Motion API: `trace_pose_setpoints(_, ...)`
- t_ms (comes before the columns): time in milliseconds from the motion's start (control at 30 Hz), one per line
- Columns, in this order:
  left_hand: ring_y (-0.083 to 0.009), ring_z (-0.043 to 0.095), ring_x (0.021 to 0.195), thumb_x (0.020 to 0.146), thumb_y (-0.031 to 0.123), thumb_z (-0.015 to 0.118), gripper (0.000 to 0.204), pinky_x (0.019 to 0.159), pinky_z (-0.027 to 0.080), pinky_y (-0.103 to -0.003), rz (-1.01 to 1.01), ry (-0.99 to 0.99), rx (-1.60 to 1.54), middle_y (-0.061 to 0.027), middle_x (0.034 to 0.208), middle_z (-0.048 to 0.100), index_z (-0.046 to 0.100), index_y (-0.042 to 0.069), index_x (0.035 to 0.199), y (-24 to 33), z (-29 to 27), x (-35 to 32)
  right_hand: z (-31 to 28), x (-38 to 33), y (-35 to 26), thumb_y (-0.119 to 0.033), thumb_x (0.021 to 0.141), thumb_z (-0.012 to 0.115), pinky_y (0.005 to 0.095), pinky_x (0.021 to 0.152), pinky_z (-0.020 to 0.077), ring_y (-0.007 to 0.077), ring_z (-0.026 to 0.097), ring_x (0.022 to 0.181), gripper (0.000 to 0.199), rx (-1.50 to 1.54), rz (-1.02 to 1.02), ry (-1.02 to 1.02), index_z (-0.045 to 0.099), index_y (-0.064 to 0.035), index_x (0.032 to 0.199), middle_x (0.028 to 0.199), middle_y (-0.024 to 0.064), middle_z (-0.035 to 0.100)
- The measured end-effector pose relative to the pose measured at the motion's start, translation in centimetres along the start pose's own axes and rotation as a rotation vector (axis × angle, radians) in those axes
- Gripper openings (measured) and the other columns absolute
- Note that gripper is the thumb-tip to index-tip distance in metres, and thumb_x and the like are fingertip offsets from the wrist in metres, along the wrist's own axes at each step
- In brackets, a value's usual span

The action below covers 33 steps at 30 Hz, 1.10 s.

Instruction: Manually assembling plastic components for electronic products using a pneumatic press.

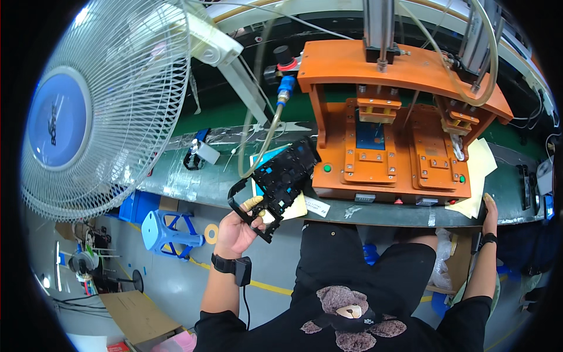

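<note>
My left hand (237, 233) is closed on a black moulded plastic frame (288, 175), gripping its near left end. The frame is tilted over the bench edge, with cutouts and small blue spots on its body. Yellow finger covers show on my left fingers. Just right of the frame stands an orange two-station press (404, 61). A blue piece (370, 136) lies in its left fixture, under the raised head; the right fixture shows metal blocks and bolts. At the bench's right edge, my right hand (489, 214) has its fingers stretched out, seen side-on, with nothing visible in it.
A large white fan (105, 111) fills the left side. On the green bench (176, 176) lie a small white bottle (205, 152) and yellow paper (482, 176). An air hose (271, 138) hangs near the frame. Below are a blue stool (170, 232) and a cardboard box (138, 317).
</note>
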State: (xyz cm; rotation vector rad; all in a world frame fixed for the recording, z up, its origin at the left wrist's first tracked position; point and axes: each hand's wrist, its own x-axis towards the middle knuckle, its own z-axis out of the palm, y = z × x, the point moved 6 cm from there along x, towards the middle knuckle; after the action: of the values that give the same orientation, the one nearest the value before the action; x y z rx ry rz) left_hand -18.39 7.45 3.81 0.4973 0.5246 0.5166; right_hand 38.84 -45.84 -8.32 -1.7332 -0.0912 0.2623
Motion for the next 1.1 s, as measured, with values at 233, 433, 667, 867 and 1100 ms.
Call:
trace_pose_setpoints(233,-0.0188,0.053,0.069,0.089,0.010,0.055,0.044,0.073,0.044,-0.036,-0.033,-0.076,0.274,-0.0131,0.114,0.064,0.054,-0.005,0.131,2.4,-1.9,-7.1,-1.6,1.3,1.8,-0.022,0.099,0.052,0.0321,0.109,0.0357,0.0202,0.051,0.126,0.042,-0.034,-0.058,-0.025,0.056,0.0033,0.132,0.133,0.0127,0.057)
trace_pose_setpoints(433,-0.0235,0.056,0.075,0.088,0.003,0.052,0.029,0.064,0.046,-0.033,0.282,0.143,0.586,-0.0195,0.110,0.063,0.059,-0.006,0.115,9.3,-8.3,-13.8,-2.3,2.6,3.0,-0.028,0.100,0.053,0.0319,0.111,0.0340,0.0201,0.051,0.127,0.045,0.003,-0.028,-0.014,0.055,0.0022,0.134,0.135,0.0110,0.057)
trace_pose_setpoints(667,-0.0156,0.055,0.083,0.095,-0.001,0.041,0.036,0.075,0.045,-0.028,0.583,0.289,0.646,-0.0105,0.107,0.059,0.049,-0.004,0.130,11.1,-12.6,-7.5,-2.3,2.7,2.9,-0.021,0.099,0.053,0.0320,0.111,0.0344,0.0200,0.049,0.128,0.042,0.016,-0.054,-0.014,0.055,0.0037,0.132,0.136,0.0111,0.056)
trace_pose_setpoints(867,-0.0153,0.054,0.085,0.098,-0.001,0.037,0.033,0.081,0.045,-0.029,0.691,0.228,0.465,-0.0077,0.104,0.057,0.047,-0.001,0.130,8.7,-13.4,3.5,-1.6,1.8,2.2,-0.025,0.098,0.057,0.0311,0.108,0.0375,0.0196,0.053,0.123,0.043,-0.040,-0.059,0.014,0.057,0.0035,0.131,0.132,0.0117,0.059)
trace_pose_setpoints(1100,-0.0090,0.056,0.076,0.100,0.005,0.036,0.031,0.065,0.046,-0.022,0.769,0.372,0.799,-0.0047,0.101,0.058,0.052,0.004,0.128,11.2,-11.3,12.1,-1.4,1.4,1.6,-0.022,0.096,0.059,0.0316,0.105,0.0387,0.0196,0.054,0.121,0.041,-0.063,-0.073,0.067,0.060,0.0031,0.128,0.131,0.0112,0.060)
